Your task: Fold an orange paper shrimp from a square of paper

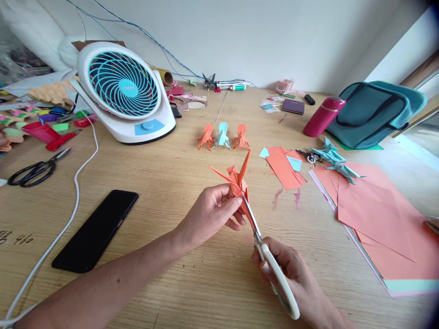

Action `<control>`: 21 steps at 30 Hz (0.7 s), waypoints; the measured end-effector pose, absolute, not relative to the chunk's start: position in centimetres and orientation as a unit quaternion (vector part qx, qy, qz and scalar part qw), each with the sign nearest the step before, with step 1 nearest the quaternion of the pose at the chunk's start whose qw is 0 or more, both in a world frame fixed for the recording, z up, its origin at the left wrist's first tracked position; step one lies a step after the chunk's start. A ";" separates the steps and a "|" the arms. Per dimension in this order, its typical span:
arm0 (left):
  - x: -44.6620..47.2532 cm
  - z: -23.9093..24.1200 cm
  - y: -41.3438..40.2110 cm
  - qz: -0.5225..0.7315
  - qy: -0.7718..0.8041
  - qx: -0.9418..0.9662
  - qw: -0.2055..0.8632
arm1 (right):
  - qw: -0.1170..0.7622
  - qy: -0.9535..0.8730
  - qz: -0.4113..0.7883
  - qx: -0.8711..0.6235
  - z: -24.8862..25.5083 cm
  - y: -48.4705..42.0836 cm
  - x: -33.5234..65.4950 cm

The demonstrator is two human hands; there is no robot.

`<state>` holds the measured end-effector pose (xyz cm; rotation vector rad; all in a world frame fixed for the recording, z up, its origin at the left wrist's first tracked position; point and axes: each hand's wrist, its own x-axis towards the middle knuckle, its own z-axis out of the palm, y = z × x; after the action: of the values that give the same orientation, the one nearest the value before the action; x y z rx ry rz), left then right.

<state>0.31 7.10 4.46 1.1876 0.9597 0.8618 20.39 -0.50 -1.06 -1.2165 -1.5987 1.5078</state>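
Note:
My left hand (214,208) pinches an orange origami figure (236,180) between thumb and fingers, above the middle of the table. Long thin points of folded paper stick up and outward from it. My right hand (288,269) grips white-handled scissors (279,278) from the lower right. Their blades reach up to the lower part of the folded paper, close to my left thumb; whether they are cutting into it I cannot tell. Beyond my hands stand an orange folded figure (206,136), a light blue one (222,134) and another orange one (242,135) in a row.
A fan (125,91) stands at the back left, with black scissors (37,171), a white cable (77,192) and a phone (96,230) nearer. Rightward are orange paper strips (283,169), coloured sheets (380,228), teal folded figures (331,153), a pink bottle (324,116) and a teal bag (370,114).

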 end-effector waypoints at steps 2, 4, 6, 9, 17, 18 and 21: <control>0.3 4.4 7.1 0.375 0.420 0.520 0.642 | 0.310 -0.604 0.571 -0.461 -1.0 -0.5 20.4; 0.3 4.5 7.1 0.370 0.421 0.522 0.643 | 0.311 -0.604 0.569 -0.462 -1.0 -0.5 20.4; 0.3 4.6 7.1 0.365 0.427 0.525 0.639 | 0.313 -0.606 0.566 -0.463 -0.9 -0.5 20.3; 0.3 4.9 7.1 0.359 0.446 0.533 0.624 | 0.315 -0.604 0.565 -0.466 -0.9 -0.5 20.3; 0.4 4.7 6.9 0.361 0.459 0.570 0.577 | 0.311 -0.601 0.572 -0.463 -1.1 -0.6 20.4; 0.4 4.7 7.0 0.362 0.462 0.575 0.570 | 0.312 -0.602 0.572 -0.462 -1.2 -0.6 20.4; 0.4 4.6 7.1 0.357 0.459 0.566 0.584 | 0.315 -0.610 0.563 -0.460 -1.3 -0.5 20.5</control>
<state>0.38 7.06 4.65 1.3212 1.0718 0.8335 20.47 -0.55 -1.30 -1.2122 -1.6081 1.4831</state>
